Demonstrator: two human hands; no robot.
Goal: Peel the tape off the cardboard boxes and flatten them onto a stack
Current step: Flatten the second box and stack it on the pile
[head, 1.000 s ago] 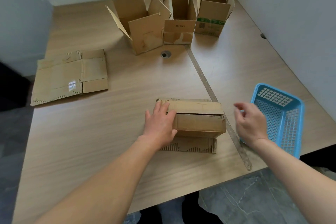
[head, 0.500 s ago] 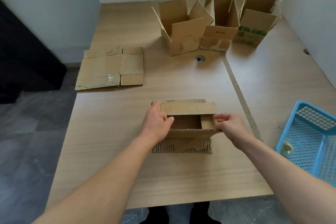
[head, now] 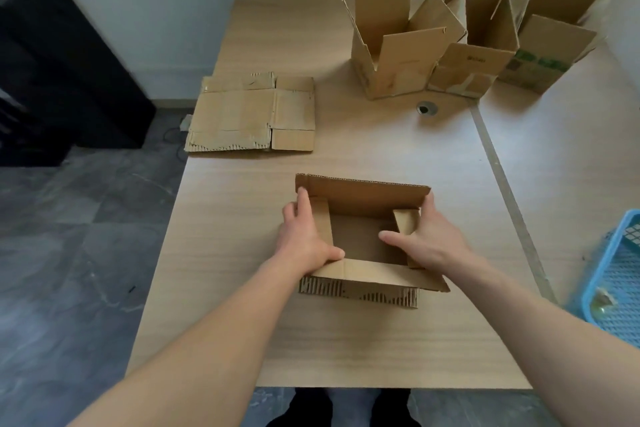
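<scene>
Wooden table [head: 346, 340], box [head: 363, 198] mouth-up, lengthwise left-right, left hand [head: 304, 236], right hand [head: 431, 236] apparently clasping ends

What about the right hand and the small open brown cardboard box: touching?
Touching. Head view: the right hand grips the right flap of the brown cardboard box, thumb inside.

The open box [head: 363, 194] is showing plain tan cardboard, its near flap [head: 356, 293] baring striped corrugated ridges. The flattened stack [head: 249, 114] is showing the same tan. The worktop [head: 311, 340] is showing pale wood grain, the basket [head: 620, 288] bright blue mesh, the far-right box [head: 540, 66] a green printed band.
</scene>
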